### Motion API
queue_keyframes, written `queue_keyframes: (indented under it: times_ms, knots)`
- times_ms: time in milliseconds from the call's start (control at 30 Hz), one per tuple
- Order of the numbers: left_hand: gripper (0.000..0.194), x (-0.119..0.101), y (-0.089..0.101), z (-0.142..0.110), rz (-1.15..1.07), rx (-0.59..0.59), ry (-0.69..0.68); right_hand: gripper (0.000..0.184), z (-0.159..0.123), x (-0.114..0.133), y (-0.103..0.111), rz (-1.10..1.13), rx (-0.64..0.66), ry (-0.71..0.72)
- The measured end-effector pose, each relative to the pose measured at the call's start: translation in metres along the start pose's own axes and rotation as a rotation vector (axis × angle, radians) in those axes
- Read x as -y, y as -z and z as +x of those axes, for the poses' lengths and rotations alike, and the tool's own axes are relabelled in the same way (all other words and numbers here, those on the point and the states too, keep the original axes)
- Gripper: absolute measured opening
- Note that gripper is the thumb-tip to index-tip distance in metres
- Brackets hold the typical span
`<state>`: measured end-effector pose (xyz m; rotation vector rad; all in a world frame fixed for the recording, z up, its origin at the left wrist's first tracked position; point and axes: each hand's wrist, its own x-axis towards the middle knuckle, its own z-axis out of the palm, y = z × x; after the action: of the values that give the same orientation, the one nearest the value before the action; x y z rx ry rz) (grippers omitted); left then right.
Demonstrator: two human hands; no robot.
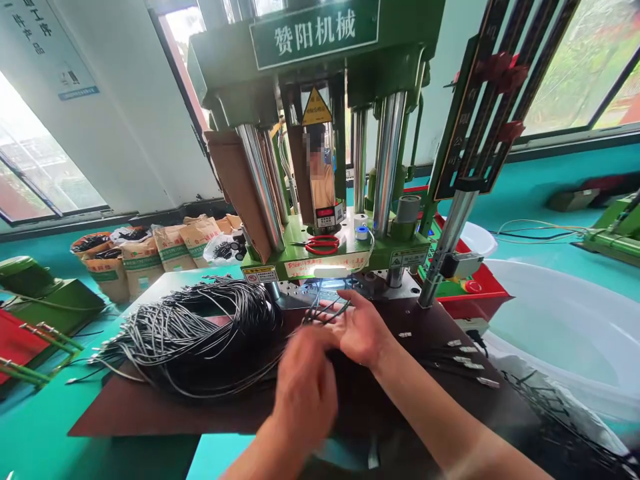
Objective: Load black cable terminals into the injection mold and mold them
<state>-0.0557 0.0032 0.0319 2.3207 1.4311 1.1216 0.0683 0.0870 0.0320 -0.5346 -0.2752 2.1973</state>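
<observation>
In front of the green press (345, 257), my right hand (363, 330) is turned palm up, with several thin dark cables (325, 312) lying across its fingers beneath the thumb. The cables run up toward the lit gap under the press plate. My left hand (306, 380) is closer to me and overlaps the right hand's fingertips. Motion blurs it, and its fingers are mostly hidden, so whatever it holds does not show. A big coiled bundle of black and grey cables (200, 327) rests on the brown board (210, 417) to the left.
Red-handled snips (323, 245) and a blue-and-white tape roll (361, 233) sit on the press plate. Cables with pale connectors (467, 363) lie at right, near a red control box (480, 297) and a white tub (565, 320). Filled paper sacks (140, 263) stand behind, left.
</observation>
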Motion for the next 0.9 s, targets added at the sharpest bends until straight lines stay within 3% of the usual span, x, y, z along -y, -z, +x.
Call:
queue_keyframes:
  times_ms: [67, 100, 233, 333, 433, 533, 667, 800, 900]
  knots:
    - [0.037, -0.003, -0.011, -0.024, -0.027, 0.266, -0.28, 0.022, 0.001, 0.001, -0.012, -0.003, 0.013, 0.016]
    - [0.04, 0.002, -0.015, -0.031, 0.014, 0.343, -0.283, 0.017, 0.001, 0.002, -0.016, -0.014, 0.028, 0.022]
    - [0.052, 0.041, -0.009, -0.033, 0.262, 0.407, 0.049, 0.008, -0.007, 0.006, -0.01, -0.238, 0.17, 0.096]
    - [0.055, 0.061, 0.012, -0.023, 0.338, 0.483, 0.224, 0.031, -0.026, 0.013, 0.017, -0.873, 0.222, 0.207]
    - [0.044, 0.063, 0.025, -0.018, 0.348, 0.508, 0.289, 0.055, -0.045, 0.021, 0.05, -1.64, 0.088, 0.381]
    - [0.029, 0.062, 0.025, -0.014, 0.292, 0.5, 0.268, 0.041, -0.055, 0.03, 0.075, -2.031, -0.001, 0.501]
    - [0.013, 0.064, 0.022, -0.004, 0.167, 0.455, 0.243, 0.025, -0.057, 0.042, 0.085, -2.099, -0.005, 0.509]
    - [0.012, 0.064, 0.023, 0.003, 0.094, 0.382, 0.256, 0.029, -0.052, 0.043, 0.076, -2.081, -0.025, 0.47]
    - [0.014, 0.063, 0.024, 0.005, 0.064, 0.354, 0.305, 0.028, -0.042, 0.033, 0.065, -2.05, -0.016, 0.535]
